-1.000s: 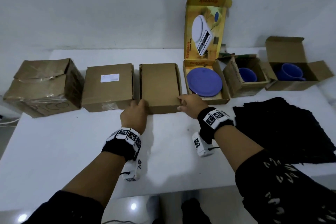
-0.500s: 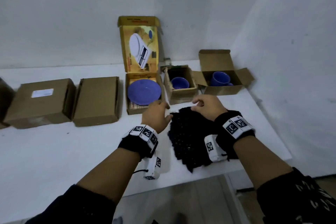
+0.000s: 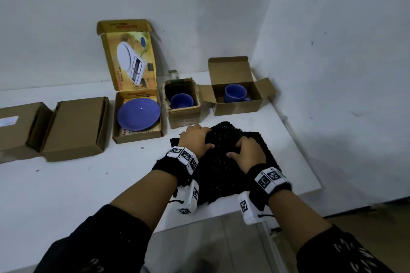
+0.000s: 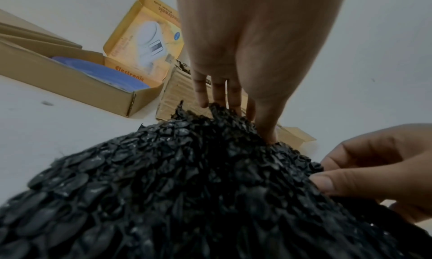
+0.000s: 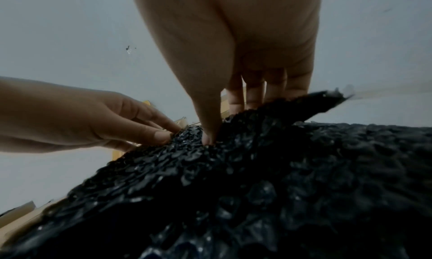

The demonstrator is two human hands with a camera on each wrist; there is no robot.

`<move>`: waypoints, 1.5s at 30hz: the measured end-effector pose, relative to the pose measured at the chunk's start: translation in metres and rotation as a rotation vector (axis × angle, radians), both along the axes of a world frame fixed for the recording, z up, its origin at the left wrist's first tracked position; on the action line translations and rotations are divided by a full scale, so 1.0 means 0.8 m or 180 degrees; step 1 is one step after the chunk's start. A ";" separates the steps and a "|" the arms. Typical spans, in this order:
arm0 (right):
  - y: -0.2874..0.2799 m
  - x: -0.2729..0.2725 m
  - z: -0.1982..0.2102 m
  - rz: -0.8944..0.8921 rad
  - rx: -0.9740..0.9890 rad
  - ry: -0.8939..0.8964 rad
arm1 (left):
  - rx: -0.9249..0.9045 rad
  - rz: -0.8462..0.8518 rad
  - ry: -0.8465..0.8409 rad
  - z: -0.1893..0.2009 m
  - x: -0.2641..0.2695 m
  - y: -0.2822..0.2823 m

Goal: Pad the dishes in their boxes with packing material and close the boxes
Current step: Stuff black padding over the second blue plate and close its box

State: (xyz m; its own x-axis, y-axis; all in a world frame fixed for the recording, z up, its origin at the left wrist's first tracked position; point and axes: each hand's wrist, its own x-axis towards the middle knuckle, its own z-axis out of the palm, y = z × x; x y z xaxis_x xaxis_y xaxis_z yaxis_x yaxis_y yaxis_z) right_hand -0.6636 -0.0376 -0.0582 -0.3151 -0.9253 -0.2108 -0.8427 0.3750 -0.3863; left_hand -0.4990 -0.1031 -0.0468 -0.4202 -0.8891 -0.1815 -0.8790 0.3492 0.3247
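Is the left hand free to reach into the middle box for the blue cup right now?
Probably not yet: the left hand grips the black bubble wrap together with the right hand. The blue cup sits uncovered in its open box just beyond.

**Black wrap, blue dishes, brown and yellow card**

The bubble wrap (image 3: 224, 157) is glossy black, pebbled with small bubbles. The plate (image 3: 138, 113) and two cups (image 3: 182, 101) (image 3: 235, 93) are solid blue. Their boxes are plain brown cardboard, except the plate's box (image 3: 131, 55), yellow-orange with a white scale pictured. The tabletop (image 3: 66, 184) is white. The wristbands (image 3: 183, 155) are black with white, black-patterned marker squares.
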 end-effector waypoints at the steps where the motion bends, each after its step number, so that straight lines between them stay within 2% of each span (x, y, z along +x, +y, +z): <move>1: 0.001 -0.001 -0.002 0.0002 -0.0069 -0.0070 | -0.0037 -0.0002 0.0009 0.000 -0.002 -0.001; 4: 0.002 -0.008 -0.002 0.0028 -0.0372 -0.0221 | -0.0164 0.0029 0.0300 0.001 -0.005 -0.004; 9: -0.008 -0.017 0.017 -0.0030 -0.0772 -0.0577 | 0.0417 0.0323 0.1389 0.021 -0.008 -0.004; 15: -0.014 -0.001 0.063 0.0362 -0.0491 -0.1589 | 0.0704 0.0344 0.2386 0.053 0.007 -0.002; 18: -0.023 0.016 0.080 0.0580 -0.0617 -0.1573 | 0.0419 0.0349 0.2753 0.061 0.024 -0.004; 20: -0.031 0.031 0.090 0.0543 -0.0753 -0.1882 | 0.0176 0.0608 0.2936 0.064 0.037 -0.003; 21: -0.036 0.040 0.095 0.0469 -0.0816 -0.2129 | 0.0277 0.0832 0.3073 0.067 0.045 -0.002; 24: -0.053 0.071 0.102 0.0146 -0.0969 -0.2726 | 0.1051 0.1315 0.3396 0.073 0.066 0.001; 27: -0.073 0.100 0.100 -0.0098 -0.1304 -0.2780 | 0.1078 0.1602 0.3487 0.067 0.094 -0.009; 30: -0.089 0.126 0.095 0.0271 -0.1540 -0.2317 | 0.0613 0.1747 0.3420 0.066 0.126 -0.021; 32: -0.099 0.145 0.091 0.0668 -0.1411 -0.2203 | 0.0354 0.1586 0.3317 0.068 0.148 -0.031; 34: -0.110 0.164 0.090 0.0991 -0.1079 -0.2361 | 0.0156 0.1273 0.3156 0.069 0.173 -0.043; 36: -0.122 0.182 0.091 0.1072 -0.0720 -0.2426 | 0.0062 0.0987 0.2994 0.070 0.198 -0.057; 38: -0.137 0.200 0.091 0.1058 -0.0568 -0.2257 | 0.0022 0.0784 0.2811 0.071 0.220 -0.071; 42: -0.170 0.235 0.084 0.1143 -0.0670 -0.2073 | 0.0014 0.0866 0.2393 0.071 0.260 -0.102; 45: -0.193 0.259 0.080 0.1130 -0.0762 -0.2042 | -0.0295 0.1001 0.1870 0.061 0.289 -0.126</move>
State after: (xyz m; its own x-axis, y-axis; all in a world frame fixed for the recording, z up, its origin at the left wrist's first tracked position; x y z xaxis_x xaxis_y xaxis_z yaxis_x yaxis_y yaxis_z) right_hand -0.4563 -0.1920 0.0057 0.1255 -0.9915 -0.0333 -0.4804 -0.0314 -0.8765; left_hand -0.2677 -0.2040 0.0022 -0.1443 -0.9862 0.0812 -0.6299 0.1548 0.7611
